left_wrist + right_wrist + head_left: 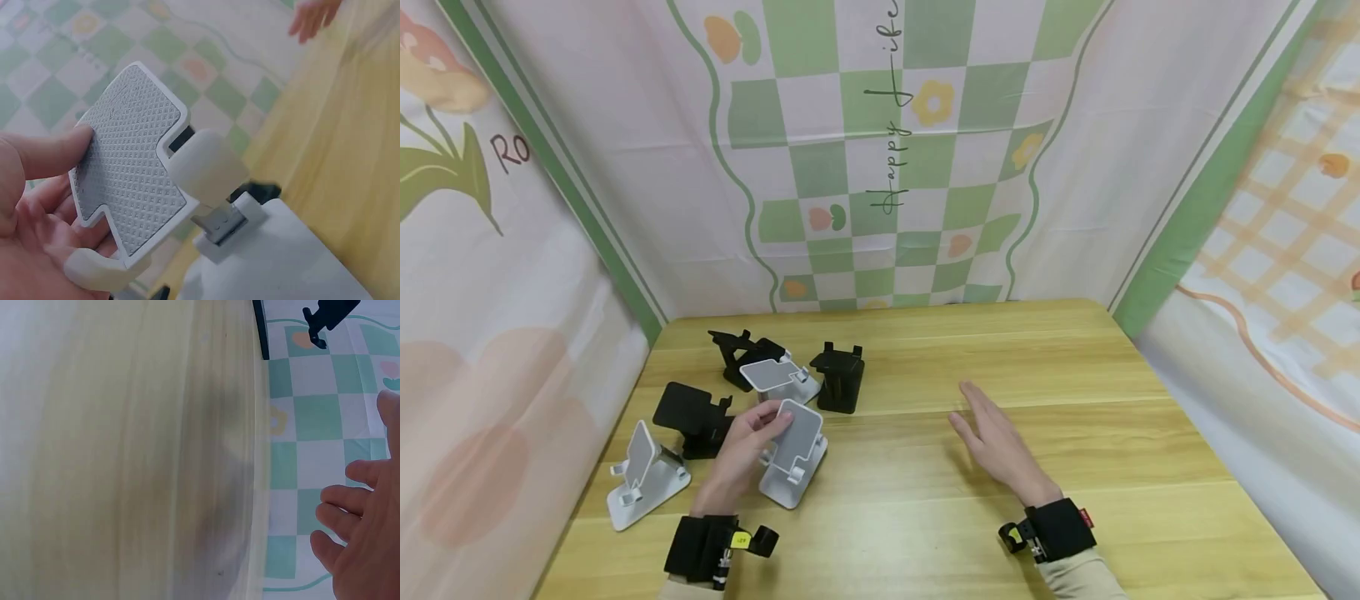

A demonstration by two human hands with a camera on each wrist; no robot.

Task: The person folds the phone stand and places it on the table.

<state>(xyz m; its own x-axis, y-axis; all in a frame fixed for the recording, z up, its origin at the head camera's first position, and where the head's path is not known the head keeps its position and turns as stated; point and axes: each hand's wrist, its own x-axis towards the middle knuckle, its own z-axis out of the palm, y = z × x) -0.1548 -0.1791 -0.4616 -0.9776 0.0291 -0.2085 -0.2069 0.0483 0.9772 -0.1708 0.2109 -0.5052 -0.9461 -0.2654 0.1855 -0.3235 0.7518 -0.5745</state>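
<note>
Thumb on the face and fingers behind, the left hand (741, 454) grips a gray-padded stand (798, 442) at the left half of a wooden table (925, 533); whether its base touches the wood cannot be told. Just beyond, a second white stand (766, 375) is partly hidden, flanked by a squat black stand (841, 387) on the right and a tilted black stand (731, 360) behind. Crowding the hand's left are a broad black stand (685, 408), partly covered, and an outermost white stand (647, 500). Well apart, the right hand (1000, 442) hovers, fingers loosely extended. The gripped plate's long axis runs away from the wearer, angled slightly right, its top edge toward a checked cloth (880, 167) and its curled lips at the near end. The left wrist view reveals the pad's textured surface and the hinge, details lost in the head view.
</note>
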